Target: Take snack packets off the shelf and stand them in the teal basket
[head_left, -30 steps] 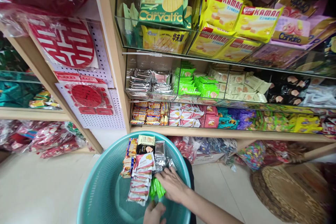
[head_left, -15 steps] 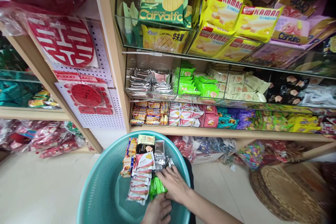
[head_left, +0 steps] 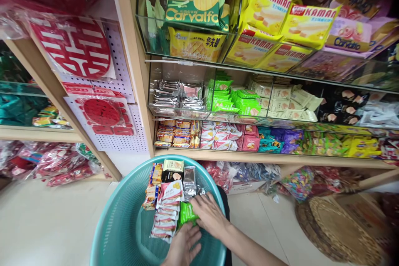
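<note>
Inside a teal plastic basket (head_left: 104, 220) lie small wrapped snacks in neat rows. Green snack packets (head_left: 188, 213) are between my two hands. My right hand (head_left: 209, 215) has its bent fingers on their upper right edge. My left hand (head_left: 183, 244) is open just below them, fingers spread, its fingertips close to their lower edge. To the left runs an overlapping row of white and pink packets (head_left: 166, 216). Above are orange packets (head_left: 152, 187), a black packet (head_left: 172, 176), a cream packet (head_left: 173, 165) and silver packets (head_left: 189, 178).
Glass-fronted shelves (head_left: 237, 156) with sorted snack packets rise behind the basket. Red paper decorations (head_left: 75, 50) hang on a pegboard at left. Bagged goods (head_left: 218, 174) sit beneath the lowest shelf. Round woven mats (head_left: 343, 228) lean at the right on the tiled floor (head_left: 264, 224).
My left hand has opened and drawn slightly down from the green packets. My right hand has shifted a little right, leaving more of the green packets visible.
</note>
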`<state>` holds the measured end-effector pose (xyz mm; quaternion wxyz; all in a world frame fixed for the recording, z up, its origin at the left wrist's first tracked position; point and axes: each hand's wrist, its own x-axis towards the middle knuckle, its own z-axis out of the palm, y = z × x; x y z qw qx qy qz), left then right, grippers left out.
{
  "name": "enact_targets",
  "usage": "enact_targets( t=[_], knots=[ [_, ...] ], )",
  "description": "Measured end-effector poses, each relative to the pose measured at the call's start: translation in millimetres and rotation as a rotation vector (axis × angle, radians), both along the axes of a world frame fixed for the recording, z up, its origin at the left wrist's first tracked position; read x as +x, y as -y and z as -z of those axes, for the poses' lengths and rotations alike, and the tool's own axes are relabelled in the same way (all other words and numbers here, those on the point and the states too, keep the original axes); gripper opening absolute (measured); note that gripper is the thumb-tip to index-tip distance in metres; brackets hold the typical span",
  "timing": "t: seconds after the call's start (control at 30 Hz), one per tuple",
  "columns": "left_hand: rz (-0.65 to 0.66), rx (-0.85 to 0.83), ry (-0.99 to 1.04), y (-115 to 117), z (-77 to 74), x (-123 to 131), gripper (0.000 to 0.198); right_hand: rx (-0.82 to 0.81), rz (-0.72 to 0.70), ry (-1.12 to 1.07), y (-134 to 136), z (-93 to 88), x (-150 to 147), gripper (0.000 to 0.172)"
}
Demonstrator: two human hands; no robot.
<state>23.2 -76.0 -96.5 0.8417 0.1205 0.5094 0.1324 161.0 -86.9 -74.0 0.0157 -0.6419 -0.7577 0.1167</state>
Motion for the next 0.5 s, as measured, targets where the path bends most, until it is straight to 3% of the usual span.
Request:
enact_targets(
  t=[0.23,0.4,0.5],
  knots=[
    [0.118,-0.041,-0.032,4.5,7.2,-5.4,0.032,0.025,0.062,0.055,4.5,5.3,3.3,0.056],
    [0.135,0.001,-0.011,4.9,12.9,-0.6,0.030,0.070,0.107,0.094,3.6,5.7,1.3,0.040],
    [0.182,0.013,0.000,5.3,5.5,-9.5,0.028,0.079,0.109,0.067,4.5,1.7,0.7,0.044]
  ],
)
